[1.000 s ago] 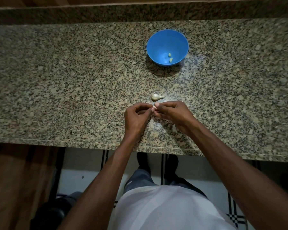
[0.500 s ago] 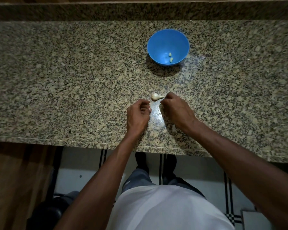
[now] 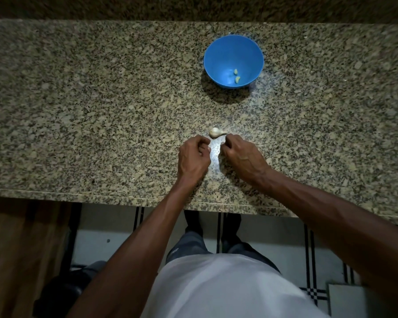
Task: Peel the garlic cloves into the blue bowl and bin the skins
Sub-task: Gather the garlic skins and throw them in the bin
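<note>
A: Garlic, the small pale unpeeled clove with a papery tail, lies on the speckled granite surface just ahead of both hands, well short of the bowl. How far along would you say this is?

B: Early to midway, I'd judge. Going left to right: the left hand sits curled on the surface with its fingers tucked in. Something pale shows at its fingertips, perhaps a scrap of skin, but I cannot tell whether it pinches anything. The right hand is curled as well, its fingertips close to the clove's tail, either touching it or just beside it, and there is a pale fleck by its thumb too. Whether it grips anything I cannot tell.

A: And the bowl?

B: The round blue plastic bowl stands further back and to the right, with two peeled yellowish cloves resting in its bottom. So two look done, one on the surface has its skin on, and binning the skins is left, as far as I can see.

A: Where is the bin?

B: Not in view. There is a dark round shape on the floor at lower left, under the surface edge, but it is too dim to name. Loose skins are hard to pick out against the speckled stone, and the fingertips of both hands are hidden by the knuckles
</note>
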